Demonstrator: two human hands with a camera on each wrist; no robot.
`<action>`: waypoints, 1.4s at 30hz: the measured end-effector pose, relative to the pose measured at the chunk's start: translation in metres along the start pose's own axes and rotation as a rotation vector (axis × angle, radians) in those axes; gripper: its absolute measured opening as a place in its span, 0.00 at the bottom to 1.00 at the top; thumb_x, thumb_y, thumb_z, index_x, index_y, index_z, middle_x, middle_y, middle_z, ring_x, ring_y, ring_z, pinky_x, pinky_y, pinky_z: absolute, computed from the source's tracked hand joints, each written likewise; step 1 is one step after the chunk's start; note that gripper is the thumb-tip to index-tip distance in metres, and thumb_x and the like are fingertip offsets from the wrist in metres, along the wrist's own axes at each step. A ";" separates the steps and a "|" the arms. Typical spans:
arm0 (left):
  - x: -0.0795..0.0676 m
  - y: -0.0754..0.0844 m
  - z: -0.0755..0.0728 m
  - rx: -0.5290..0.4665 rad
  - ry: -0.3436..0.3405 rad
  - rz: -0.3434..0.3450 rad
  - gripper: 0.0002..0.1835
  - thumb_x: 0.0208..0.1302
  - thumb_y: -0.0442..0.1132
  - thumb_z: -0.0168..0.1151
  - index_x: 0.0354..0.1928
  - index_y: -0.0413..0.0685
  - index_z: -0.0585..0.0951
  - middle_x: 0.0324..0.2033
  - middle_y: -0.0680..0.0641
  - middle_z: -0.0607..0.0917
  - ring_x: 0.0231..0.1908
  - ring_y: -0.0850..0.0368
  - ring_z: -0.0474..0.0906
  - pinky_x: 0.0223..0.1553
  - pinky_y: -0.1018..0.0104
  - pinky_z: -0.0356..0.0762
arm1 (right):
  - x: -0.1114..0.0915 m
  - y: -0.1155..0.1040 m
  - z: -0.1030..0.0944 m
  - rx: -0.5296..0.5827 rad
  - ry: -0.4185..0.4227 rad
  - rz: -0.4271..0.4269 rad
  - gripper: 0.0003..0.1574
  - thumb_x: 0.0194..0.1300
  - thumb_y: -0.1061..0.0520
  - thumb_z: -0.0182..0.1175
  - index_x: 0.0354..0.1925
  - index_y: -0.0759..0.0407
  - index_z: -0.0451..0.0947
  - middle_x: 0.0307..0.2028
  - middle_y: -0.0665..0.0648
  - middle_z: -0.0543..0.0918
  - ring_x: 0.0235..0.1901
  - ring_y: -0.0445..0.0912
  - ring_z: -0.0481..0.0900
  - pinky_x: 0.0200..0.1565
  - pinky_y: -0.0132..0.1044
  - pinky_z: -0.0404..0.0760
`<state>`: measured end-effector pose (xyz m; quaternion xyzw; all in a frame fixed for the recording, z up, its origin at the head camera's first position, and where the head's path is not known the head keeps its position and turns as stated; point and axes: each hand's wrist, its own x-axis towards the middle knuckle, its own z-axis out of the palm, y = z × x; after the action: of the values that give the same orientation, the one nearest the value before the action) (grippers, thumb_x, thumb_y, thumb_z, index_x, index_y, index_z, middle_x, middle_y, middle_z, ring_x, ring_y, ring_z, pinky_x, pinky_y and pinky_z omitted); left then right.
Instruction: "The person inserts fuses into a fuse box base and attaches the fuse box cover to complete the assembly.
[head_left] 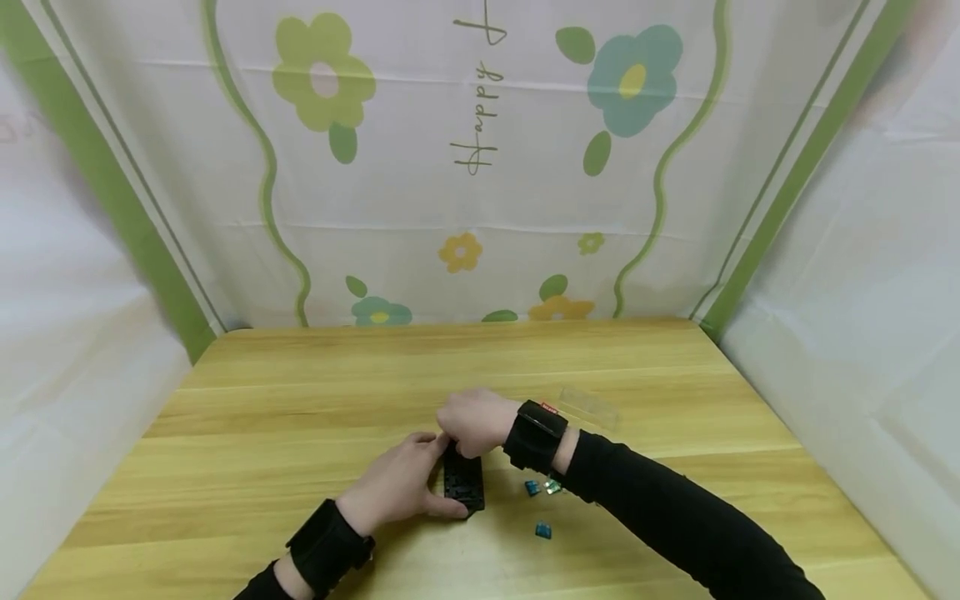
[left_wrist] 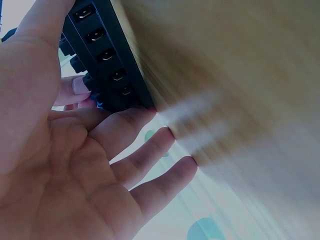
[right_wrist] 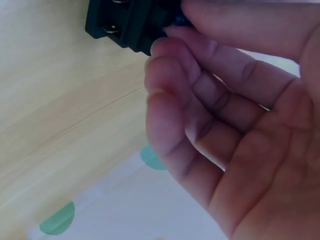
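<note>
A black fuse block lies lengthwise on the wooden table; a row of slots with metal contacts shows along its side in the left wrist view. My left hand grips it by its ends, thumb at the near end and forefinger at the far end, with the other fingertips on the table. Over the far end my right hand pinches a small blue blade fuse against the block, mostly hidden by thumb and forefinger. Its other fingers are curled beside the block.
Right of the block lie a blue blade fuse, a greenish blade fuse and, nearer, another blue one. A clear plastic cover is behind the right wrist. A white flowered cloth hangs beyond the table's back edge.
</note>
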<state>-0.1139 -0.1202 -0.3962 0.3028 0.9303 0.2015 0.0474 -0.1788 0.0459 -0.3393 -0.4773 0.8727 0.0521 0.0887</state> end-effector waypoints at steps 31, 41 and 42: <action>0.006 0.001 -0.002 0.032 -0.041 -0.046 0.57 0.47 0.71 0.63 0.71 0.40 0.61 0.58 0.35 0.72 0.60 0.43 0.67 0.54 0.53 0.69 | -0.017 0.036 -0.002 0.215 0.127 -0.063 0.20 0.63 0.60 0.58 0.16 0.48 0.68 0.14 0.44 0.60 0.15 0.37 0.54 0.23 0.27 0.57; 0.004 0.001 -0.001 0.023 -0.052 -0.065 0.57 0.46 0.72 0.63 0.71 0.40 0.61 0.59 0.35 0.71 0.60 0.42 0.67 0.55 0.53 0.69 | -0.024 0.039 0.008 0.272 0.179 -0.021 0.13 0.65 0.59 0.57 0.24 0.48 0.75 0.20 0.44 0.70 0.18 0.36 0.64 0.24 0.27 0.63; 0.004 0.001 -0.001 0.020 -0.051 -0.065 0.57 0.46 0.72 0.63 0.70 0.40 0.61 0.59 0.34 0.71 0.60 0.42 0.67 0.55 0.52 0.69 | -0.026 0.039 0.008 0.276 0.189 -0.024 0.13 0.66 0.59 0.56 0.23 0.48 0.74 0.19 0.44 0.70 0.18 0.36 0.63 0.24 0.27 0.63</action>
<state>-0.1171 -0.1180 -0.3945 0.2779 0.9401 0.1829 0.0747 -0.1969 0.0894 -0.3420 -0.4736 0.8704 -0.1144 0.0714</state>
